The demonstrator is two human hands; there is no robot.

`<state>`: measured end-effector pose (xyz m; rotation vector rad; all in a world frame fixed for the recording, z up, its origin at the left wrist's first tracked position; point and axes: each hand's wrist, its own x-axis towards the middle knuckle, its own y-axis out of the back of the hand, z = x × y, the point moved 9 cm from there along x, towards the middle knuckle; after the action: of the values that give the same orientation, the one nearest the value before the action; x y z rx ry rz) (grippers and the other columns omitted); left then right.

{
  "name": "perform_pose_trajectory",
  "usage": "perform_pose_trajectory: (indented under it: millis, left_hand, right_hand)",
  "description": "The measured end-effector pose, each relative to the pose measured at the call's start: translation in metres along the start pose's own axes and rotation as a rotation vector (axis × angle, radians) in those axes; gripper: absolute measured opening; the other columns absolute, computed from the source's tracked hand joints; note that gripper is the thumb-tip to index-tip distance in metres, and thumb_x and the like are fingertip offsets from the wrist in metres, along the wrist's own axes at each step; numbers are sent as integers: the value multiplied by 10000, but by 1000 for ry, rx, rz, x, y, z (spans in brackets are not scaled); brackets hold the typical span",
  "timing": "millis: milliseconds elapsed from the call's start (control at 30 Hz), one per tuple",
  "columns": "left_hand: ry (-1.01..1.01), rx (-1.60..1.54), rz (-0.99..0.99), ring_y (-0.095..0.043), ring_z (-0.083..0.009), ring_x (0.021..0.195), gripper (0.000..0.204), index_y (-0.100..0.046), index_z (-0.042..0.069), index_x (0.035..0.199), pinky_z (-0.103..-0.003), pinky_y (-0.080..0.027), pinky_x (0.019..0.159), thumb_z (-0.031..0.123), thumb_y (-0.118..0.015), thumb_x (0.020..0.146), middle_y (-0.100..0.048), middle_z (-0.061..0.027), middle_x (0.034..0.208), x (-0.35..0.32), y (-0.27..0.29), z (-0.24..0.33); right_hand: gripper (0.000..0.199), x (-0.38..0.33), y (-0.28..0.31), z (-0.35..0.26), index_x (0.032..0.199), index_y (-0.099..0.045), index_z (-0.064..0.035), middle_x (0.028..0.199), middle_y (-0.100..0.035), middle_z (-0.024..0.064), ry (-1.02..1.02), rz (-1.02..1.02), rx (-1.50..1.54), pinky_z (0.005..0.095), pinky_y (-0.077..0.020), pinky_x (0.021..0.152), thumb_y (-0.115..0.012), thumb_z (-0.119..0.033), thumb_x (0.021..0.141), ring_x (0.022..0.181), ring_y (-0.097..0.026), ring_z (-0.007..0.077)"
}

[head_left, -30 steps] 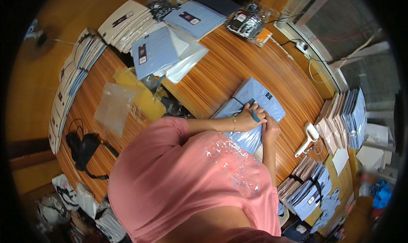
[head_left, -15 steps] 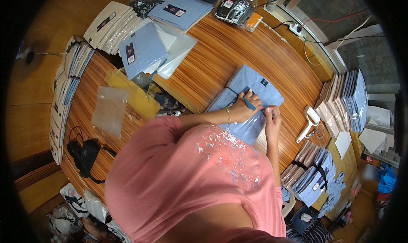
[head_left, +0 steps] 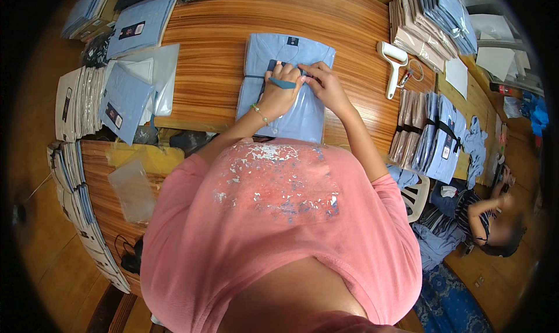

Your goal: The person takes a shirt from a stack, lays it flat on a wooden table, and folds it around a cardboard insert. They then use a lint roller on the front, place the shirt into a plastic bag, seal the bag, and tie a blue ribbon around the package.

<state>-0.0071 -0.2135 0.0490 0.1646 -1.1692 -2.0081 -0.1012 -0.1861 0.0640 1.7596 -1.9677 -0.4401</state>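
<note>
A stack of folded light-blue shirts (head_left: pixel 308 116) in clear plastic lies on the wooden table in front of me. A dark band crosses its left part, and a dark tag shows partly beside my fingers. My left hand (head_left: pixel 282 94) rests on the stack, fingers curled round a flat teal-blue fabric strip (head_left: pixel 283 83) that stands out across the knuckles. Close beside it, my right hand (head_left: pixel 328 89) bends its fingers in a pinch at the left fingertips. What the right fingertips pinch is too small to make out.
A white lint roller (head_left: pixel 392 65) lies to the right. Bundled pink and blue shirts (head_left: pixel 439 141) stand at the table's right edge; cream shirt packs (head_left: pixel 81 103) line the left. Empty plastic bags (head_left: pixel 133 187) lie at left. Another person (head_left: pixel 483 216) is at the far right.
My view has turned, so the shirt stack now lies straight ahead and farther left in the picture. Both hands stay together on it; the strip sticks out less between them.
</note>
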Motion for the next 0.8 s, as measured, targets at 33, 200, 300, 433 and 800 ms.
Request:
perform_pose_trajectory:
  millis: [33, 200, 300, 433, 800]
  left_hand:
    - [5, 2, -18, -464, -318, 961, 209, -531, 58, 889, -456, -324, 805, 240, -432, 919, -503, -108, 933, 0, -1, 0]
    - [38, -14, -68, -465, -315, 943, 201, -523, 66, 854, -457, -323, 803, 236, -434, 916, -502, -100, 917, -3, 3, -4]
    - [27, -16, -36, -465, -310, 927, 184, -522, 75, 849, -455, -324, 795, 225, -437, 912, -500, -95, 913, -3, 2, -3]
    - [-45, 57, -47, -463, -280, 905, 135, -527, 67, 852, -436, -328, 790, 198, -497, 867, -501, -76, 926, 2, 3, 4]
    - [-508, -486, -502, -492, -233, 785, 290, -552, 41, 712, -368, -363, 729, 252, -474, 895, -528, -96, 794, 28, -6, 54]
  right_hand:
    - [151, 1, 0, -5, 946, -634, -48, 879, -533, 95, 67, 3, -127, 310, -421, 717, -607, -75, 800, 802, -498, 230]
    - [117, 2, 22, -24, 828, -631, -30, 896, -539, 115, 143, 45, -627, 360, -407, 736, -596, -137, 795, 823, -486, 288]
    - [223, -6, 23, -2, 824, -626, -31, 874, -550, 50, -70, -25, 159, 295, -393, 728, -550, -236, 871, 795, -489, 189]
    - [292, -19, 10, 15, 853, -616, -23, 780, -568, 34, -206, -22, 394, 252, -396, 699, -494, -280, 919, 751, -486, 119]
    - [289, -69, -6, 132, 740, -476, -22, 736, -484, 25, -312, 143, 417, 260, -380, 686, -428, -211, 953, 734, -435, 118]
